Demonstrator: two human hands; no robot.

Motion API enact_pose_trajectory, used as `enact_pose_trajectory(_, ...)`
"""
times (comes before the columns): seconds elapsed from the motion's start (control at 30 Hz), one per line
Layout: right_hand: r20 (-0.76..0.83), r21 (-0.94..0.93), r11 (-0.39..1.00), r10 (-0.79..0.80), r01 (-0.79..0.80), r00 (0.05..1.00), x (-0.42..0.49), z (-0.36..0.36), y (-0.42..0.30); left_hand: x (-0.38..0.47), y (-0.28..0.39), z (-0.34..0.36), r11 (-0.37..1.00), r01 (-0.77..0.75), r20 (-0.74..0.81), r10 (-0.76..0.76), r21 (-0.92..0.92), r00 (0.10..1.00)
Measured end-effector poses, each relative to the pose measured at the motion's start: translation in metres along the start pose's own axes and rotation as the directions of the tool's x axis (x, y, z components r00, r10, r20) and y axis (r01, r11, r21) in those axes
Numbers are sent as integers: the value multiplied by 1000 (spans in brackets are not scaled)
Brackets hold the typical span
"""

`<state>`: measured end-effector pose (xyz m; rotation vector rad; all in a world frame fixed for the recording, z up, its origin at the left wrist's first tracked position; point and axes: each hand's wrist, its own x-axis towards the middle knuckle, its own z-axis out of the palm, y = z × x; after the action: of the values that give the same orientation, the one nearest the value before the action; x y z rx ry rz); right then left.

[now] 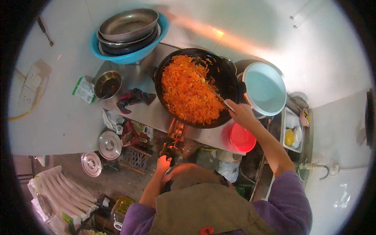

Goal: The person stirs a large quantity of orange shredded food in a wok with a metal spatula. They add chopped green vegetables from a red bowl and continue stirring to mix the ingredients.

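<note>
My right hand (243, 115) grips the pale handle of a cooking spatula (229, 105) at the near right rim of a large dark wok (226, 79). The spatula's thin shaft reaches into a heap of shredded orange vegetable, probably carrot (188, 88). This heap covers the left and near parts of the wok, and its shreds hide the spatula's blade. Lower down, my left hand (163, 164) is by the glowing stove opening (175, 135) under the counter, fingers curled. Whether it holds anything I cannot tell.
A blue basin (129, 60) of stacked pans stands back left. On the steel counter are a sauce bowl (108, 85) and a dark cloth (135, 98). A pale blue basin (264, 88) and a red bowl (242, 137) flank my right arm. Pot lids (110, 145) lie low left.
</note>
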<state>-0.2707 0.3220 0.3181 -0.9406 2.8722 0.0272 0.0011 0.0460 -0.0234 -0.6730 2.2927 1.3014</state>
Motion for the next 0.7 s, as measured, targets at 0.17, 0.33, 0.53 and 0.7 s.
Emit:
enact_pose_trajectory(0.17,-4,-152,988,-9,8,1000,-25,-20,-27,-1,3,-4,999,4,5,-4,46,1000)
enact_pose_trajectory(0.33,17,-300,954,-2,7,1000,-52,-38,-43,-1,7,-6,996,5,33,-9,92,999)
enact_pose_trajectory(0.53,-72,-250,968,-25,6,997,-79,-66,-45,2,-2,0,997,-71,-9,71,4,997)
enact_pose_trajectory(0.7,-84,-129,992,-26,15,996,-85,-111,-29,2,-3,2,998,-56,-18,56,3,998)
